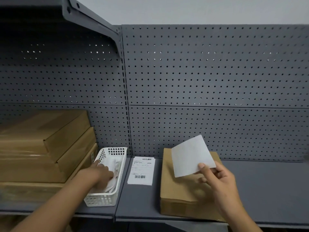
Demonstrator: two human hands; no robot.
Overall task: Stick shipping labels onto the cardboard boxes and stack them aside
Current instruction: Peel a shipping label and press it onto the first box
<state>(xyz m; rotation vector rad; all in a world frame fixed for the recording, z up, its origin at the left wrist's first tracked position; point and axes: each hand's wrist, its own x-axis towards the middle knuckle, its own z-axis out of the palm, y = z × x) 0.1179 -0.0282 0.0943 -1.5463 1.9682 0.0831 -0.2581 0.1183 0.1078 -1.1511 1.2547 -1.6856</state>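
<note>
A flat cardboard box (182, 196) lies on the grey shelf (267, 190) in front of me. My right hand (219, 183) pinches a white label sheet (190, 156) by its lower corner and holds it tilted above the box, blank side toward me. A stack of printed shipping labels (141, 170) lies flat on the shelf left of the box. My left hand (102, 173) reaches into a white plastic basket (103, 200) and rests on crumpled white paper there; I cannot tell whether it grips any. Three cardboard boxes (43, 148) are stacked at the left.
A grey pegboard wall (209, 81) backs the shelf. An upper shelf bracket (93, 22) juts out at top left. The shelf's front edge runs just below the box and the basket.
</note>
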